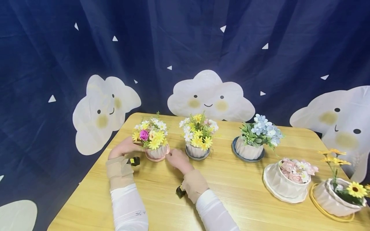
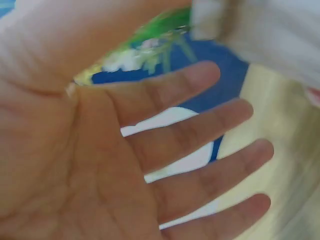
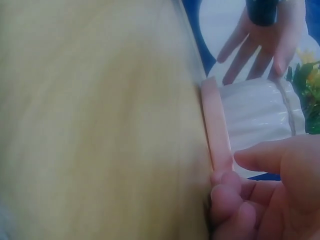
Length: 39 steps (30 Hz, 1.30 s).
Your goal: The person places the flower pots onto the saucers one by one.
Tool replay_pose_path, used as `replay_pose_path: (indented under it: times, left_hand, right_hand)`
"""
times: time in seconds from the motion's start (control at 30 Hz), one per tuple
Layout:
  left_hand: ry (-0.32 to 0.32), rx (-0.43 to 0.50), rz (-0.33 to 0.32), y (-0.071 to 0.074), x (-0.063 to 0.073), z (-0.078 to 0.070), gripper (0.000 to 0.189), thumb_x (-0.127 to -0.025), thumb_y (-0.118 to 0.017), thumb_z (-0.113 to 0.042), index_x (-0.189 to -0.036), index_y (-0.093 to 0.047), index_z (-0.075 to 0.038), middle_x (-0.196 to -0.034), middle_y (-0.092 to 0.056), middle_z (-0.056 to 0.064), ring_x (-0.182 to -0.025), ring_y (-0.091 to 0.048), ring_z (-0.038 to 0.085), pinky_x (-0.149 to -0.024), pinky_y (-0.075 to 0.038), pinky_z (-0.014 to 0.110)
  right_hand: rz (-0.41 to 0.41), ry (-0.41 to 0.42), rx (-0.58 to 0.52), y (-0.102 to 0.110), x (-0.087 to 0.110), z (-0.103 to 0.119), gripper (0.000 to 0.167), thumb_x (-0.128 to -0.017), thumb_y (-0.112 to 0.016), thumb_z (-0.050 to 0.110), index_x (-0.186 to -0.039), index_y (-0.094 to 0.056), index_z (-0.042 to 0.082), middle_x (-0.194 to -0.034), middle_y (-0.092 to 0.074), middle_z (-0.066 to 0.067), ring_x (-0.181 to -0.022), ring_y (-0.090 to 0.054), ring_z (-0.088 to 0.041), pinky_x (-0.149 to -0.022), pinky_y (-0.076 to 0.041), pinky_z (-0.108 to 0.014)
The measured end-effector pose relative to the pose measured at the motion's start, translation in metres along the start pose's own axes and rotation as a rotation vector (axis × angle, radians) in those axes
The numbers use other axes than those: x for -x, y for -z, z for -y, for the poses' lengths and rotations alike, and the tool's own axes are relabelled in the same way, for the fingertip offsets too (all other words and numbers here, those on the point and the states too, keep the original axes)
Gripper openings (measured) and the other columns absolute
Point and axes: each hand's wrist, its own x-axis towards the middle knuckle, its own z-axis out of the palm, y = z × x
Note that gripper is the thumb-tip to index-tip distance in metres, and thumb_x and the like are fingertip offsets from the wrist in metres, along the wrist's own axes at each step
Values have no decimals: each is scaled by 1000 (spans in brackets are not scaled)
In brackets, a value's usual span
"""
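Note:
A white fluted pot (image 1: pixel 157 152) of yellow, white and purple flowers (image 1: pixel 156 138) stands on a pink saucer (image 1: pixel 156 160) at the table's left. On its left side is my left hand (image 1: pixel 126 147); the left wrist view shows the fingers (image 2: pixel 185 142) straight and spread, palm beside the pot. My right hand (image 1: pixel 178 159) is at the saucer's right edge. Seen from the right wrist, its thumb and curled fingers (image 3: pixel 227 192) pinch the rim of the pink saucer (image 3: pixel 217 127), while the white pot (image 3: pixel 257 110) sits on top.
Just right of my right hand, another flower pot (image 1: pixel 196 151) stands on a grey saucer. Farther right are a blue-flower pot (image 1: pixel 249 150), a pink-flower pot (image 1: pixel 292 184) and a sunflower pot (image 1: pixel 335 199). A dark blue curtain (image 1: pixel 185 38) hangs behind the wooden table (image 1: pixel 237 189).

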Motion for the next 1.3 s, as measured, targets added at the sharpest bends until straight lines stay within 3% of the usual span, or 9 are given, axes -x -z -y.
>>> replay_pose_path:
  times: [0.13, 0.23, 0.33, 0.47, 0.6, 0.83, 1.07, 1.2, 1.3]
  left_hand:
    - [74, -52, -35, 5, 7, -7, 77, -78, -70, -9, -142, -31, 8, -138, -41, 33, -125, -41, 47, -105, -34, 57]
    - [109, -102, -75, 9, 13, -15, 64, -86, -63, -10, -138, -34, 10, -135, -41, 36, -124, -41, 50, -103, -36, 58]
    - [101, -150, -128, 12, 16, -21, 50, -91, -54, -7, -133, -37, 14, -131, -45, 37, -121, -43, 49, -100, -39, 57]
    - [115, -167, -208, 15, 20, -31, 44, -96, -46, -6, -135, -38, 12, -129, -48, 35, -119, -46, 48, -97, -42, 55]
    - [130, -165, -311, 16, 23, -44, 43, -97, -45, -10, -136, -39, 7, -128, -51, 32, -117, -48, 47, -94, -44, 54]
    - [68, -152, -517, 12, 22, -65, 40, -97, -50, -16, -133, -47, 3, -122, -58, 26, -111, -55, 44, -93, -46, 52]
    - [-38, -99, -666, -1, 12, -87, 34, -97, -52, -17, -126, -55, 0, -118, -61, 21, -109, -58, 37, -95, -46, 49]
    - [-93, -100, -689, -9, 7, -96, 32, -97, -53, -20, -124, -58, -3, -117, -62, 17, -109, -59, 34, -92, -47, 49]
    - [-133, -118, -688, -16, 1, -102, 30, -97, -54, -20, -122, -59, -4, -116, -63, 15, -107, -60, 32, -88, -47, 48]
  right_hand:
    - [25, 25, -59, 1, 1, -3, 31, -93, -49, 29, -65, -48, 17, -50, -51, 1, -41, -52, -13, -41, -39, -26]
    - [70, 25, -187, 2, 2, -5, 29, -93, -52, 25, -66, -47, 15, -51, -50, 0, -41, -50, -12, -40, -41, -23]
    - [123, 11, -332, 4, 3, -8, 26, -94, -54, 21, -70, -50, 10, -52, -50, -2, -42, -49, -13, -40, -44, -22]
    - [169, 23, -408, 8, 5, -11, 26, -95, -53, 19, -77, -55, 0, -55, -53, -6, -44, -51, -14, -42, -48, -24]
    - [205, 38, -438, 15, 10, -14, 27, -96, -54, 19, -86, -57, -5, -62, -58, -9, -50, -56, -16, -48, -53, -28]
    - [309, 56, -573, 25, 15, -20, 25, -96, -54, 18, -97, -56, -6, -73, -59, -14, -63, -59, -19, -63, -58, -34]
    - [474, 183, -451, 56, 21, -39, 25, -97, -54, 22, -112, -56, 1, -91, -63, -16, -81, -64, -24, -73, -58, -33]
    - [562, 229, -372, 90, 34, -51, 41, -98, -52, 25, -129, -49, -2, -108, -63, -19, -99, -62, -30, -88, -54, -36]
    - [562, 245, -335, 114, 45, -63, 47, -98, -51, 28, -133, -46, -4, -112, -62, -20, -104, -59, -34, -93, -50, -42]
